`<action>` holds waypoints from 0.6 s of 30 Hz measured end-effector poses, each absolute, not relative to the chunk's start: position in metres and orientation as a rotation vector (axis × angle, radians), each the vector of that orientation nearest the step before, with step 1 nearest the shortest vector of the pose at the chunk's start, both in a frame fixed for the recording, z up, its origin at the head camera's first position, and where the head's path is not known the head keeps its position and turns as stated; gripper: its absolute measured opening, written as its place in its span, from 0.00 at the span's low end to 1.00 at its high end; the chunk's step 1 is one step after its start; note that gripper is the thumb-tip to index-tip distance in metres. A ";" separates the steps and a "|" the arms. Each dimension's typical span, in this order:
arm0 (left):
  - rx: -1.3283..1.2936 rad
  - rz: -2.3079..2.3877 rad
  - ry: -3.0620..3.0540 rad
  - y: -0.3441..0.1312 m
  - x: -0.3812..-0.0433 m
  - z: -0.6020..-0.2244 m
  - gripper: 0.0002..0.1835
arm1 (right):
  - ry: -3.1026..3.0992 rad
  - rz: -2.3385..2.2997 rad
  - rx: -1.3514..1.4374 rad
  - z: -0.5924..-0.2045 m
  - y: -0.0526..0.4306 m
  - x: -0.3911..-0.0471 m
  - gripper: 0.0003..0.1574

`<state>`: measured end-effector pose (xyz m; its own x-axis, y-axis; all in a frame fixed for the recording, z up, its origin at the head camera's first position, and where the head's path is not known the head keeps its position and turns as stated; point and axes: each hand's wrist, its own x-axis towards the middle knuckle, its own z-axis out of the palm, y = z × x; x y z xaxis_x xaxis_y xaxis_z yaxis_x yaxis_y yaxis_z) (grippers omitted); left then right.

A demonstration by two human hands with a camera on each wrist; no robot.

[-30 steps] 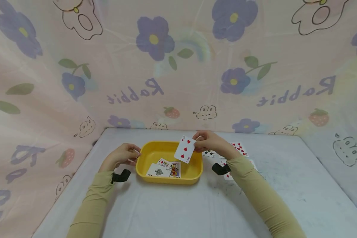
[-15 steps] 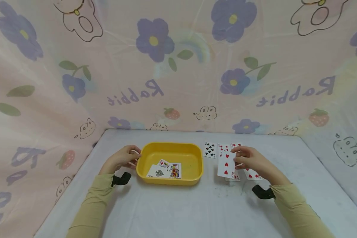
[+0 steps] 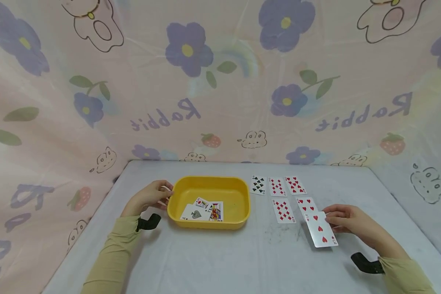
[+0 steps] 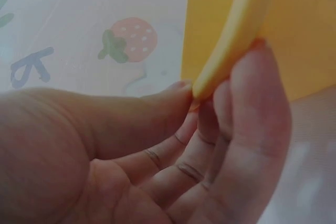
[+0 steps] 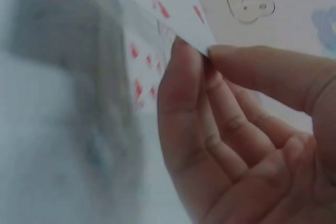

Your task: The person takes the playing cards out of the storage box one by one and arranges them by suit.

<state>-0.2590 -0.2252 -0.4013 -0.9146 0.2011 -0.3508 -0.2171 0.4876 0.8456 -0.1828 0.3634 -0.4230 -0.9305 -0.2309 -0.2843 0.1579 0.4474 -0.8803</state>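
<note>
My left hand (image 3: 148,197) pinches the left rim of a yellow plastic tray (image 3: 209,225); in the left wrist view the thumb lies on one side of the rim and the fingers on the other. Inside the tray are an ace of spades (image 3: 192,213), a face card (image 3: 217,211) and a red card partly under them. At the right, my right hand (image 3: 353,222) holds a three of hearts (image 3: 321,232) by its edge between thumb and fingers. The card is tilted above the table and overlaps a hearts card (image 3: 306,203) lying there.
Right of the tray lie a clubs card (image 3: 258,185), a diamonds card (image 3: 277,187) and a hearts card (image 3: 295,185) in a back row. Another diamonds card (image 3: 283,211) is in front of them. A patterned cloth (image 3: 220,102) hangs behind the white table (image 3: 220,261).
My right hand has carried the three of hearts from over the tray to the right and nearer, past the laid cards. The left hand has stayed at the tray rim.
</note>
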 end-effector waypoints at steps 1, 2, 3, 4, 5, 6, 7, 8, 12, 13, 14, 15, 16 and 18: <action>-0.013 1.409 2.333 -0.225 -0.259 -0.401 0.13 | 2.325 -1.477 -0.064 -0.425 0.367 -0.180 0.31; -0.013 1.408 2.333 -0.225 -0.259 -0.401 0.13 | 2.311 -1.473 -0.066 -0.427 0.370 -0.178 0.30; -0.012 1.407 2.334 -0.225 -0.259 -0.401 0.13 | 2.297 -1.468 -0.069 -0.428 0.372 -0.176 0.30; -0.014 1.405 2.336 -0.225 -0.259 -0.401 0.13 | 2.280 -1.463 -0.068 -0.429 0.374 -0.175 0.30; -0.015 1.404 2.337 -0.225 -0.259 -0.401 0.13 | 2.264 -1.456 -0.065 -0.430 0.376 -0.174 0.29; -0.015 1.402 2.339 -0.224 -0.259 -0.401 0.13 | 2.248 -1.449 -0.066 -0.431 0.377 -0.173 0.29; -0.017 1.400 2.341 -0.225 -0.259 -0.401 0.13 | 2.234 -1.442 -0.067 -0.431 0.378 -0.172 0.28; -0.016 1.398 2.343 -0.225 -0.259 -0.400 0.13 | 2.221 -1.439 -0.067 -0.432 0.378 -0.172 0.28; -0.018 1.393 2.347 -0.225 -0.259 -0.400 0.13 | 2.207 -1.438 -0.053 -0.435 0.379 -0.169 0.26; -0.019 1.389 2.348 -0.225 -0.259 -0.400 0.13 | 2.213 -1.433 -0.042 -0.435 0.378 -0.169 0.26; -0.020 1.385 2.349 -0.225 -0.259 -0.400 0.13 | 2.224 -1.426 -0.038 -0.436 0.378 -0.168 0.26; -0.022 1.385 2.348 -0.224 -0.259 -0.400 0.13 | 2.240 -1.415 -0.027 -0.436 0.378 -0.168 0.26; -0.025 1.384 2.350 -0.224 -0.259 -0.400 0.13 | 2.259 -1.399 -0.012 -0.436 0.378 -0.167 0.26; -0.025 1.386 2.353 -0.224 -0.260 -0.400 0.13 | 2.301 -1.366 0.016 -0.436 0.377 -0.167 0.26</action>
